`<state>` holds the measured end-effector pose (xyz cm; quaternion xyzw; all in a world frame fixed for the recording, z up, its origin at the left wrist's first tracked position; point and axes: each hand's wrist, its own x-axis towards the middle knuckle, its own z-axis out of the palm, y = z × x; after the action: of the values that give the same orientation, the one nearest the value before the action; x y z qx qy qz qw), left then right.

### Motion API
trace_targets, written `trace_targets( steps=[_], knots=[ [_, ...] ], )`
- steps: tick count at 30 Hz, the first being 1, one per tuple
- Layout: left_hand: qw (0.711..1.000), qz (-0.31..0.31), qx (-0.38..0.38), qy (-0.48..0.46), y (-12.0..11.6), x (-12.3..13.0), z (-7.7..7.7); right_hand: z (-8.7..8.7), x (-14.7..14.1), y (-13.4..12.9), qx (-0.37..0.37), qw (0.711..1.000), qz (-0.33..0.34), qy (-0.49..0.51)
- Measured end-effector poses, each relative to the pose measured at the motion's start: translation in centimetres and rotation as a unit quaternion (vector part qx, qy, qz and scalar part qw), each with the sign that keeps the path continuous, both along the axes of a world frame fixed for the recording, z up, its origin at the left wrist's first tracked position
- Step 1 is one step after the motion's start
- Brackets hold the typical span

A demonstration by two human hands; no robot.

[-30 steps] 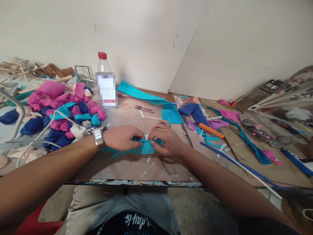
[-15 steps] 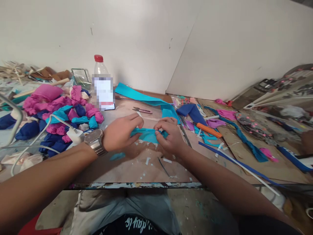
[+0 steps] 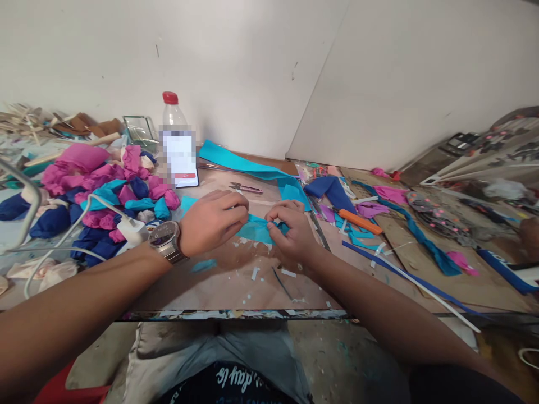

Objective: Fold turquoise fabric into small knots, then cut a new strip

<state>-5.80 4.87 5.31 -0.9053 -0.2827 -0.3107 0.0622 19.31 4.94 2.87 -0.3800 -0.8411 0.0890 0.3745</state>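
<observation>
A turquoise strip of thin crepe-like material is stretched between my two hands, low over the table. My left hand, with a metal watch on its wrist, pinches the strip with thumb and fingers; a corner of turquoise shows past its far side. My right hand grips the other end, thumb pressed on the bunched edge. Behind the hands a longer turquoise strip runs toward the wall. Pink-handled thread snips lie just beyond my left hand.
Crumpled pink, blue and turquoise pieces heap at the left beside a white charger. A phone leans on a red-capped bottle. An orange cutter, blue strips and scraps lie at right. Another person's hand shows at the far right edge.
My left hand has shifted its hold slightly along the strip, its fingers now closer together, and a turquoise corner has come into sight behind it. My right hand keeps its grip.
</observation>
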Motion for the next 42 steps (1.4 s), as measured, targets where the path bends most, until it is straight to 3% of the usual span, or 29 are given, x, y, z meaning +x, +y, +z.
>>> trace_targets(
  steps=[7, 11, 16, 23, 25, 29, 31, 42],
  knots=[
    [0.996, -0.018, 0.084, 0.019, 0.5, -0.2, -0.4, -0.2, 0.0, 0.1, -0.011, 1.0, -0.01, 0.003],
    [0.995, -0.04, 0.08, 0.04, 0.4, -0.1, -0.5, -0.1, 0.0, 0.1, -0.013, 1.0, -0.01, 0.0],
    [0.996, -0.045, -0.072, 0.014, -0.4, 0.0, -0.4, 0.1, 0.0, 0.0, -0.003, 0.999, 0.035, -0.012],
    [0.963, -0.001, -0.261, 0.062, -0.8, 0.2, 0.3, 0.2, 0.0, -0.2, 0.014, 0.993, 0.108, -0.045],
    [0.942, -0.016, -0.328, 0.072, -0.7, 0.2, 0.8, 0.3, 0.0, -0.2, 0.012, 0.991, 0.128, -0.048],
    [0.868, -0.101, -0.478, 0.086, -0.3, 0.0, 1.0, 0.4, -0.2, -0.2, 0.014, 0.982, 0.174, -0.066],
    [0.859, -0.113, -0.494, 0.075, -0.2, 0.1, 0.7, 0.4, -0.3, -0.3, 0.017, 0.979, 0.184, -0.085],
    [0.868, -0.111, -0.478, 0.08, 0.1, 0.5, -0.6, 0.5, -0.6, -0.7, -0.015, 0.971, 0.198, -0.134]
  ],
)
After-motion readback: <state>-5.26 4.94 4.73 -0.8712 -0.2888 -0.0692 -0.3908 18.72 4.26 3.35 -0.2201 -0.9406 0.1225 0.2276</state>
